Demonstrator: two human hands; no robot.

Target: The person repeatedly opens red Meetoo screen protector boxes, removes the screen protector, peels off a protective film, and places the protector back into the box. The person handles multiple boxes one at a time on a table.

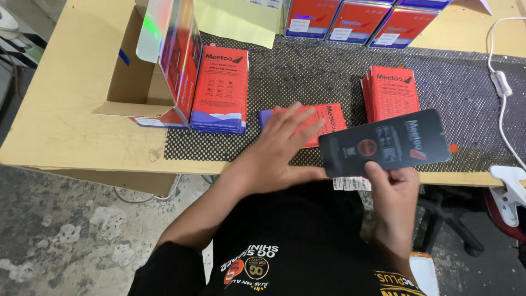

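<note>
- Two stacks of red packets (pixel 221 87) (pixel 392 92) sit on the black mesh mat (pixel 307 71).
- Open cardboard box (pixel 131 77): contents hidden.
- Left hand (pixel 276 151), fingers spread, presses a flat red packet (pixel 323 120).
- Right hand (pixel 392 189) pinches a dark glossy sheet (pixel 383 143) above the table edge.
</note>
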